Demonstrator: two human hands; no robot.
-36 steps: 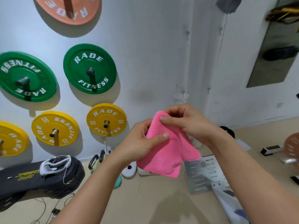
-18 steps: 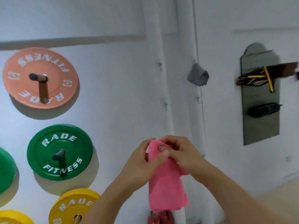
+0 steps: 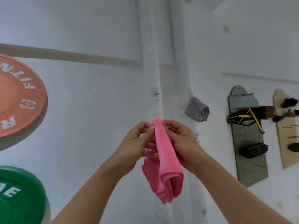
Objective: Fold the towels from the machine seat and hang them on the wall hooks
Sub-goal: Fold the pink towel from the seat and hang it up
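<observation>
Between left hand and right hand hangs pinched pink towel.

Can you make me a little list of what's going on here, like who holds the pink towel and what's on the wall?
pink towel: folded, hanging down from both hands
left hand: pinches the towel's top
right hand: pinches the towel's top
grey towel: already hung on a wall hook
empty hook: above the hands, on the wall
weight plates: orange plate and green plate at left
</observation>
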